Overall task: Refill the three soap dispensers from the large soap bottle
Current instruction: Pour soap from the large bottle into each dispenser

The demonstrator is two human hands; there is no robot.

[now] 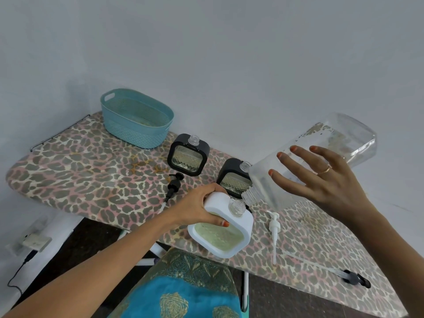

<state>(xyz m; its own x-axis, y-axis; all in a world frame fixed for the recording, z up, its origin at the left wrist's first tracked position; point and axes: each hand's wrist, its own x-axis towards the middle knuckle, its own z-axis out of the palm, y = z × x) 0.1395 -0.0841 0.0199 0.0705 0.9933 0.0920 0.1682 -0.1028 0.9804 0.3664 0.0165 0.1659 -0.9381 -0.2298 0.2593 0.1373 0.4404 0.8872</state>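
Leopard-print fabric covers the ironing board (91, 180), which stands over a dark floor (80, 244) in a corner of pale grey walls (229, 53). Nearest, a teal garment with gold embroidery (183, 294) fills the bottom edge. On the floor, out past the left forearm, lies a power strip (34, 242) with a cable plugged in.

The left hand (195, 210) grips the white soap dispenser (220, 239), tilted at the board's near edge, pump off. Below the right wrist lies a white pump (274, 228); nearer and further right, a black pump (353, 278).

The right hand (325, 180) grasps the large soap bottle (344, 134), fingers spread across its clear side. The bottle is tipped down, its mouth just beside the white dispenser's open neck.

Beyond the left hand lie another black pump (173, 184) and two uncapped black soap dispensers (188, 154) (234, 177). Farthest, a teal basket (135, 120) sits near the wall.
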